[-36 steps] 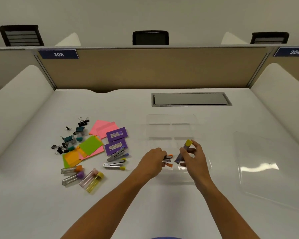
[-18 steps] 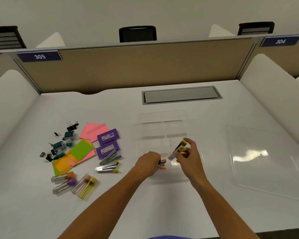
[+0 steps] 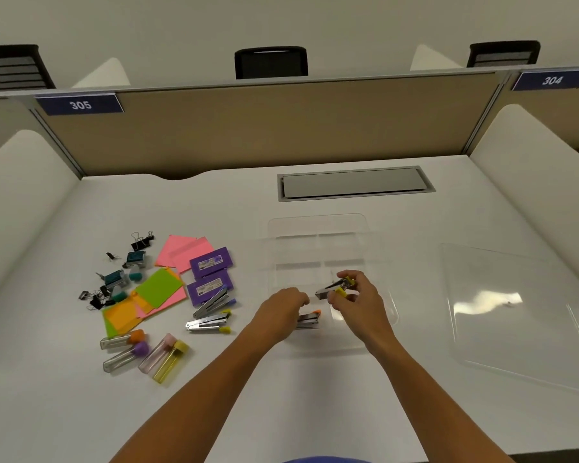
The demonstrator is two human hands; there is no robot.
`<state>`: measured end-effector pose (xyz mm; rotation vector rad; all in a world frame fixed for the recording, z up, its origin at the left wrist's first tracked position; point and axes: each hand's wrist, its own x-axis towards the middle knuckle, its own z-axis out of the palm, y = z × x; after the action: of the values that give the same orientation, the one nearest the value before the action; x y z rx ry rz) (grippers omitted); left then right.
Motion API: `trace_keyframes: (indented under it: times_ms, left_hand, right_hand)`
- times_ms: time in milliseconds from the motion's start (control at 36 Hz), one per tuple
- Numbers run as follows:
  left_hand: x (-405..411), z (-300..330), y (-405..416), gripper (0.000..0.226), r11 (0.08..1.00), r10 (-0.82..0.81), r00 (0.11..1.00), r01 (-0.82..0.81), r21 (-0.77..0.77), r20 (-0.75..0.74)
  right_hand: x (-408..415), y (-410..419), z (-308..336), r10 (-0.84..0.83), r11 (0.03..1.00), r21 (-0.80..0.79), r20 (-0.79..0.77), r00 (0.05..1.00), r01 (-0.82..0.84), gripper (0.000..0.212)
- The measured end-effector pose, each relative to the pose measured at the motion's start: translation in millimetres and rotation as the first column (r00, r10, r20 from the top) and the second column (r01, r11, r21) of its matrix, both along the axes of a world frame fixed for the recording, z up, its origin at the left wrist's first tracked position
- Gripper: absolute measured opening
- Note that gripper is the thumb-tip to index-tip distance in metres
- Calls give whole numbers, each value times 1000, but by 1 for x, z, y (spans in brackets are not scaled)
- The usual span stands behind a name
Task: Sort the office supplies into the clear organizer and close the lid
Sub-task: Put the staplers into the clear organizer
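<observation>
Clear organizer (image 3: 318,225) at centre of white desk (image 3: 315,412), lid off, dividers faintly visible. Lid (image 3: 515,315) flat on the desk to the right, well apart from the organizer.

Right hand (image 3: 360,305) over the organizer's near right part, fingers pinched on a yellow stapler (image 3: 335,289), held tilted above the floor of the tray. Left hand (image 3: 281,312) at the organizer's near left edge, fingers curled on an orange stapler (image 3: 310,319) low in the near compartment; resting on the bottom or lifted, cannot tell.

Left of the organizer, loose on the desk:
- 2 more staplers (image 3: 211,304), one with blue tip, one with yellow, side by side, just beside the left wrist.
- 2 purple boxes (image 3: 211,264), touching, far of the staplers.
- Pink, green and orange notes (image 3: 157,289), overlapping in a fan.
- Black clips (image 3: 142,242) and teal items scattered at the far left.
- 4 tubes (image 3: 141,352) with orange, purple, pink and yellow caps, nearest the desk's near left.

Grey hatch (image 3: 355,183) in the desk beyond the organizer. Tan partition (image 3: 281,128) at the far edge, signs 305 and 304.
</observation>
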<state>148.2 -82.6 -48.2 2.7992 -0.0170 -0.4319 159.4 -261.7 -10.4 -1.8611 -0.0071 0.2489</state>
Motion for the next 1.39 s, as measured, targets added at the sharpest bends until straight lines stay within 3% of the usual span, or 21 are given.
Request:
trace_keyframes:
  times_ms: [139, 194, 306, 444, 722, 944, 1056, 1222, 1389]
  left_hand:
    - [-21, -12, 9, 52, 990, -120, 954, 94, 105, 275]
    - [-29, -14, 10, 61, 995, -62, 939, 34, 89, 339]
    - [-35, -17, 14, 87, 985, 171, 952, -158, -68, 256]
    - [-39, -27, 17, 96, 947, 263, 954, -229, -224, 141]
    - [-54, -28, 22, 100, 938, 274, 951, -231, -260, 142]
    - [-65, -33, 23, 100, 929, 279, 947, -223, -296, 161]
    - [-66, -31, 22, 101, 931, 284, 946, -233, -279, 156]
    - [-69, -27, 23, 103, 931, 294, 942, -245, -269, 159]
    - [-73, -28, 31, 104, 926, 283, 942, -220, -306, 179]
  right_hand:
    - [2, 6, 5, 57, 997, -50, 13, 998, -56, 36]
    - [3, 9, 5, 75, 995, -66, 18, 997, -74, 35]
    - [5, 16, 2, 127, 987, -100, 14, 992, -125, 36]
    - [6, 22, -3, 190, 974, -123, -5, 982, -189, 41]
    - [1, 37, -22, 285, 927, -245, -31, 958, -284, 45]
    - [-4, 48, -32, 426, 783, -484, -42, 904, -391, 51]
    - [-8, 54, -27, 486, 649, -682, 31, 874, -336, 51]
    - [-11, 56, -28, 534, 545, -788, 63, 843, -286, 48]
    - [-13, 60, -24, 517, 545, -793, 63, 854, -271, 43]
